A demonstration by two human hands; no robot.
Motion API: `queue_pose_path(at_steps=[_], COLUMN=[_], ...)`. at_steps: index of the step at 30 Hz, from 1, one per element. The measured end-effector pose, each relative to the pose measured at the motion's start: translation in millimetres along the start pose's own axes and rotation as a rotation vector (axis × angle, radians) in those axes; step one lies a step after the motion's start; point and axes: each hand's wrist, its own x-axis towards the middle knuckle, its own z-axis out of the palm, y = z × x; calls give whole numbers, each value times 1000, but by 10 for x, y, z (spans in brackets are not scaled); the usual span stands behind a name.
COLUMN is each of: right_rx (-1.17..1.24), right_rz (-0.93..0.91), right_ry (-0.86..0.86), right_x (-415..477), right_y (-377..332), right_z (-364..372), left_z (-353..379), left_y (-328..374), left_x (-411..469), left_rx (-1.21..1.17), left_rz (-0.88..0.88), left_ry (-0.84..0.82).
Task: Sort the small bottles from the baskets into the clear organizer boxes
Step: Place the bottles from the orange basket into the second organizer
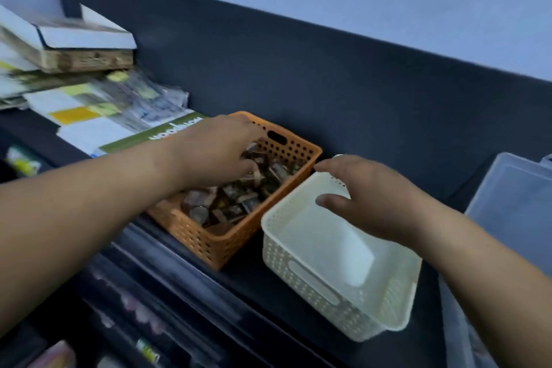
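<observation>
Reaching into the orange basket (209,242), the left hand (215,152) is dipping curled fingers among the small bottles (236,197) filling it; whether they are grasping one cannot be told. The right hand (367,197) is resting over the far rim of the white basket (313,278), fingers extended and released, thumb inside. The baskets are sitting just beside each other mid-way along the dark surface (388,143). A clear organizer box (507,188) is sitting at its right edge, and papers (83,116) are lying at its left.
</observation>
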Motion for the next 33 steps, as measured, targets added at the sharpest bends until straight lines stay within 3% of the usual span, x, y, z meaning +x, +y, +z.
queue_pose_path(at_steps=[6, 10, 16, 22, 27, 33], right_rx=[41, 1, -28, -124, -194, -109], right_rz=[-27, 21, 127, 379, 412, 484], right_ry=[36, -17, -113, -220, -195, -79], right_x=[253, 560, 1055, 1236, 1243, 1206], right_y=[-362, -588, -833, -749, -768, -805], right_z=[-33, 37, 287, 438, 489, 488], left_z=[-73, -8, 187, 286, 367, 548], left_y=[-496, -735, -914, -919, -727, -639], left_x=[-172, -144, 162, 452, 561, 604], left_rx=[30, -102, -211, -257, -324, -302], left_rz=[-135, -147, 6, 149, 207, 298], left_ry=[-98, -198, -425, -537, -614, -514])
